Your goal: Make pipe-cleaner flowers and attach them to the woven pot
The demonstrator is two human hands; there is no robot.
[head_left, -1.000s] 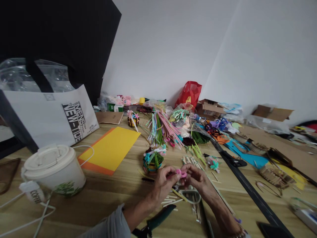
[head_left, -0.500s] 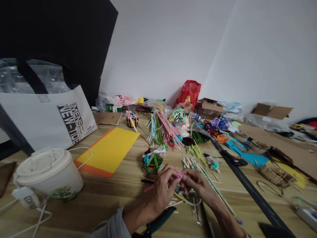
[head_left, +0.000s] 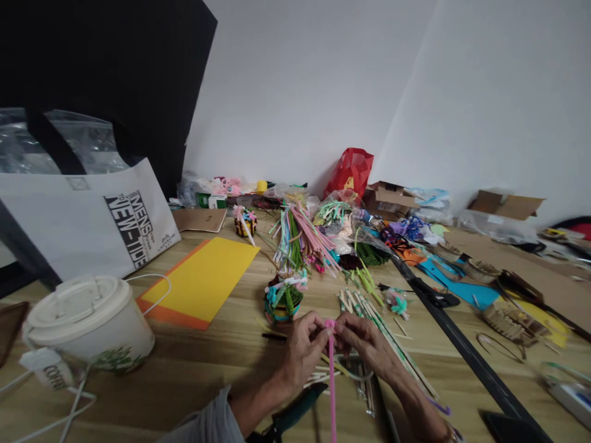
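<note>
Both hands meet around one pink fuzzy strip (head_left: 332, 387): taking its small curled end as the clock's centre, the left hand (head_left: 302, 347) comes in from 8 o'clock and the right hand (head_left: 367, 341) from about 4, each pinching that end between thumb and fingers. From there the strip's long tail runs straight toward 6 o'clock, untouched; whether its far end meets the table cannot be told. Judging by the tight curl at the fingertips, the step in hand is shaping that end. The next move seems to call for a firm pinch on the curl, so it does not spring open, and for care with the loose tail. Near the fingers at 10 o'clock stands a decorated pot (head_left: 282, 301); farther off at 11 lies a bundle of coloured strips (head_left: 302, 237), and at 7 a green-handled tool (head_left: 300, 409).
</note>
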